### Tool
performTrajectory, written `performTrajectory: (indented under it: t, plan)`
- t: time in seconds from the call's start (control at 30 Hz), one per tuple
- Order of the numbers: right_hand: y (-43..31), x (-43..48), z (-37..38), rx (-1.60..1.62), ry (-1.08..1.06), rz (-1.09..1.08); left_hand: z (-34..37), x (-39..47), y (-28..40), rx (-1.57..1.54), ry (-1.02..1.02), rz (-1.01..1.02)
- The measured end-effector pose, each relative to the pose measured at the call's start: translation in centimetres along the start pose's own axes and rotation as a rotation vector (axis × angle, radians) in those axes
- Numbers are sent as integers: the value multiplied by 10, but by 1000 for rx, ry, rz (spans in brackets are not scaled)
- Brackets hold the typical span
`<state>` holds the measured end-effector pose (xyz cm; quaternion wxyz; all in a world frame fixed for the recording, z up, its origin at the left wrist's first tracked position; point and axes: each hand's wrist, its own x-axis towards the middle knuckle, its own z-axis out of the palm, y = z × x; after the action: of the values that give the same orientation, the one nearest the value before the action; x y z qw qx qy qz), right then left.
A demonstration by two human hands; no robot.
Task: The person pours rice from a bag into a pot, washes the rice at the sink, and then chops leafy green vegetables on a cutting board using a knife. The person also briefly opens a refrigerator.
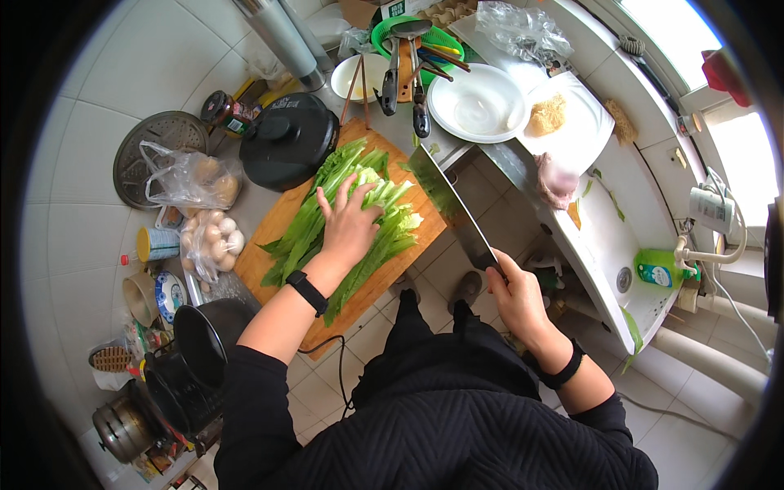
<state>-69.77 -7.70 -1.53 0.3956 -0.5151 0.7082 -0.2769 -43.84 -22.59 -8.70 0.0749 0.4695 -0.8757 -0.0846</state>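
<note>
My left hand [353, 223] lies spread over a heap of long green leafy stalks [294, 236], pressing them together on a wooden cutting board [343, 316]. My right hand [517, 294] grips the handle of a broad Chinese cleaver [450, 199]. Its blade stands just off the right edge of the board, apart from the greens, with a few green scraps near its tip. The pale cut ends of the stalks point towards the blade. Part of the greens is hidden under my left hand and forearm.
Left of the board are a black lidded pan [289, 141], a bag of eggs [214, 242] and black pots [202, 337]. Behind stand a white bowl with chopsticks [361, 76], a green basket [383, 30] and a large white bowl [478, 104]. The sink [603, 245] is at right.
</note>
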Motion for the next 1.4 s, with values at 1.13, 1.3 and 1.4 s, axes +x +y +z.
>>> performTrajectory:
  t: [1.13, 1.3, 1.4]
  plan:
    - [9, 7, -1, 79, 20, -71, -9, 27, -19, -528, 68, -111]
    - [7, 9, -1, 77, -1, -41, -29, 27, -36, -1693, -89, -617]
    - [8, 10, 1, 101, -1, -35, -50, 22, -41, -1949, -167, -638]
